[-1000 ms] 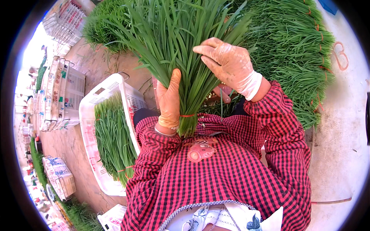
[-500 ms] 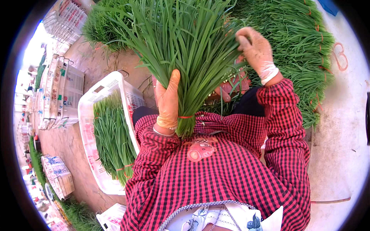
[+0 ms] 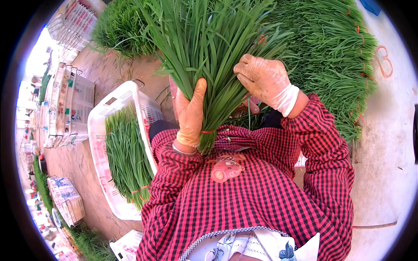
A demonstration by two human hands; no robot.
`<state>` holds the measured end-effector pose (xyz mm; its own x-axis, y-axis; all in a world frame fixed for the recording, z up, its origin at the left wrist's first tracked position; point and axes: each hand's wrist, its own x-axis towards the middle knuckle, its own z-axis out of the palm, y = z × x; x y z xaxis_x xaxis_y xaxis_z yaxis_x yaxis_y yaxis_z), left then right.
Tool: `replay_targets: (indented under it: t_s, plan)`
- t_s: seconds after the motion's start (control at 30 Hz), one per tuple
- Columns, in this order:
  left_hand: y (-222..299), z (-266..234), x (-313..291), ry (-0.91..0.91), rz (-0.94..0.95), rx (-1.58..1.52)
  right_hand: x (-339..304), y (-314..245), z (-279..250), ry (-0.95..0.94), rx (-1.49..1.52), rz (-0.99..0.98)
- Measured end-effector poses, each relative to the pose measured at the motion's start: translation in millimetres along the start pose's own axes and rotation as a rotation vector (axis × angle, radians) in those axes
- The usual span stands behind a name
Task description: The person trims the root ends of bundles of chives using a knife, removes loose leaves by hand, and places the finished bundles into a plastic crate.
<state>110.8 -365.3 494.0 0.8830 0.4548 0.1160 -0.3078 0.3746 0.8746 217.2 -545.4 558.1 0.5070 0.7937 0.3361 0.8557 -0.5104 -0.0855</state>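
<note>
A large bunch of green garlic chives (image 3: 204, 56) fans out upward in front of my chest, its lower stems bound by a thin red band (image 3: 208, 131). Just above the band, my left hand (image 3: 190, 111) is closed around the stems, thumb pointing up along the front. My right hand (image 3: 263, 80) is at the bunch's right edge, fingers pinched together on some of the leaves; exactly how many is hidden. Both hands wear thin, pale, soiled gloves.
A white plastic basket (image 3: 96, 130) holding banded chives (image 3: 127, 156) stands on my left. More chives (image 3: 322, 56) lie heaped at the right beside a pale surface (image 3: 383, 130), and another pile (image 3: 124, 32) lies at the upper left. Stacked white crates (image 3: 69, 104) stand further left.
My right hand has come down and left, nearer the middle of the bunch, from the outer leaf tips. My left hand keeps its hold, nearly still.
</note>
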Motion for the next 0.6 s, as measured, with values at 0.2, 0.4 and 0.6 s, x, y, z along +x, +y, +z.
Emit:
replay_targets:
  t_s: [0.2, 0.4, 0.6]
  plan:
    - [-2.6, -9.0, 2.8, 0.044, -0.073, -0.002, -3.6, 38.7, 18.0, 0.433, 0.037, 0.09]
    - [2.7, -34.8, 22.3, 0.149, -0.096, -0.031, -37.6, 12.2, -5.0, 0.552, 0.316, 0.462]
    - [20.5, 27.2, 40.3, -0.162, -0.109, 0.088, -61.1, -39.1, 134.8, 0.041, 1.349, 0.521]
